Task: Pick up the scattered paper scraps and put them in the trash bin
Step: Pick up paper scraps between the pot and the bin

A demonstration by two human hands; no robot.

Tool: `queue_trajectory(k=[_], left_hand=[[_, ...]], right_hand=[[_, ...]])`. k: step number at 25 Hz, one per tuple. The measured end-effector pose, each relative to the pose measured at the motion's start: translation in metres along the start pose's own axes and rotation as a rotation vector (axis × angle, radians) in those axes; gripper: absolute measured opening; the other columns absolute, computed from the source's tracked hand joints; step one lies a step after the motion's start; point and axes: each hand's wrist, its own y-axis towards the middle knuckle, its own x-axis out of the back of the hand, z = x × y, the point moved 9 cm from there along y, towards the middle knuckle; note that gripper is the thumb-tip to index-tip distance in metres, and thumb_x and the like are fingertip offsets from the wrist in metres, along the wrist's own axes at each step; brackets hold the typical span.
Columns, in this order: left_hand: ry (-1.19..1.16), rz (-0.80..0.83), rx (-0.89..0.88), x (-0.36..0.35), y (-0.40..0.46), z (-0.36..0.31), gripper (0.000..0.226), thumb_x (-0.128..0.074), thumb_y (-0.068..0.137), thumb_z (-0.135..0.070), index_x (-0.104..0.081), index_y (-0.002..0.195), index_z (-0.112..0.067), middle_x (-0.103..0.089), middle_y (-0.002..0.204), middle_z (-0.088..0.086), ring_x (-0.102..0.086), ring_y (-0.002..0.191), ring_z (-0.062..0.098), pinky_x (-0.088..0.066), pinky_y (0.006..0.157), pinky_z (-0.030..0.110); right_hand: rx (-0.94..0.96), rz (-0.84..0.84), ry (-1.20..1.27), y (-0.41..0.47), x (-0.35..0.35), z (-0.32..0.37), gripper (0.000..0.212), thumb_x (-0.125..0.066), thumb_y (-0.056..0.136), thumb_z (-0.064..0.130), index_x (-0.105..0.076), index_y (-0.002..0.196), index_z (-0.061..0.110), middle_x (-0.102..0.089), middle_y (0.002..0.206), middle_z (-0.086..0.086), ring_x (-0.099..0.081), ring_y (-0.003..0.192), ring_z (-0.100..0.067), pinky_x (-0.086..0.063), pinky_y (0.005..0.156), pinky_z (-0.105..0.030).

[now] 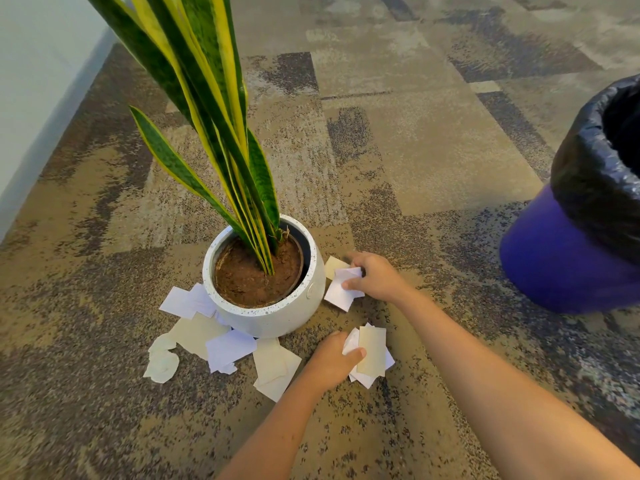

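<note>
Two bare forearms reached in from the bottom edge over a patterned brown and grey carpet (398,150). The left hand (332,362) had its grip closed on a small stack of paper scraps (372,353), thumb pressed across the top beige piece, just in front of a white speckled plant pot (277,315). The right hand (375,277) was further forward, beside the pot's right side, its fingers curled and pinching white scraps (341,292) that lay partly over a beige scrap (333,265) on the carpet. More loose scraps (228,348), white and beige, lay spread on the carpet around the pot's left and front, some tucked against its base, one crumpled at the far left. The pot held brown soil and a tall plant (207,109) with green, yellow-edged leaves. A purple trash bin (561,265) lined with a black bag (588,161) stood well apart on the right. A pale wall (38,71) ran along the left.
</note>
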Motion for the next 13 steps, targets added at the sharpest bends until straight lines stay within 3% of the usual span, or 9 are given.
queue_trajectory(k=[1, 3, 7, 10, 13], left_hand=[[-0.007, 0.0, -0.002, 0.0, 0.0, 0.0, 0.037, -0.051, 0.095, -0.028, -0.053, 0.128, -0.011, -0.056, 0.126, 0.01, -0.054, 0.113, 0.021, -0.041, 0.083, 0.026], [-0.026, -0.002, 0.001, 0.0, -0.001, 0.0, 0.036, -0.052, 0.095, -0.028, -0.053, 0.126, -0.011, -0.056, 0.125, 0.01, -0.054, 0.109, 0.02, -0.041, 0.083, 0.026], [-0.049, 0.002, 0.016, -0.001, 0.0, 0.001, 0.036, -0.052, 0.095, -0.028, -0.053, 0.127, -0.011, -0.056, 0.125, 0.01, -0.054, 0.111, 0.021, -0.039, 0.082, 0.025], [-0.044, 0.0, 0.014, -0.001, 0.001, 0.001, 0.035, -0.053, 0.095, -0.028, -0.053, 0.126, -0.011, -0.057, 0.125, 0.01, -0.054, 0.111, 0.021, -0.04, 0.081, 0.026], [-0.023, 0.001, 0.007, -0.002, 0.002, 0.001, 0.034, -0.052, 0.095, -0.027, -0.054, 0.125, -0.01, -0.056, 0.124, 0.011, -0.055, 0.111, 0.021, -0.04, 0.081, 0.025]], right_hand=[[-0.006, -0.029, -0.036, 0.005, -0.002, 0.001, 0.023, -0.074, 0.08, 0.02, -0.063, 0.101, 0.018, -0.048, 0.142, -0.013, -0.041, 0.133, -0.032, -0.035, 0.105, -0.038], [-0.06, -0.056, -0.148, 0.012, -0.008, -0.002, 0.049, -0.071, 0.083, 0.019, -0.054, 0.125, 0.002, -0.044, 0.14, -0.019, -0.044, 0.128, -0.035, -0.038, 0.102, -0.04], [-0.158, -0.101, -0.223, 0.012, -0.014, -0.01, 0.058, -0.073, 0.081, 0.017, -0.044, 0.131, 0.004, -0.044, 0.135, -0.019, -0.046, 0.123, -0.036, -0.044, 0.099, -0.044], [-0.198, -0.135, -0.035, 0.007, -0.008, -0.014, 0.06, -0.077, 0.077, 0.012, -0.044, 0.127, 0.005, -0.054, 0.129, -0.017, -0.053, 0.116, -0.034, -0.048, 0.091, -0.042], [-0.21, -0.17, 0.185, -0.006, 0.005, -0.021, 0.047, -0.075, 0.079, 0.015, -0.058, 0.122, 0.005, -0.064, 0.117, -0.014, -0.06, 0.107, -0.031, -0.047, 0.082, -0.037]])
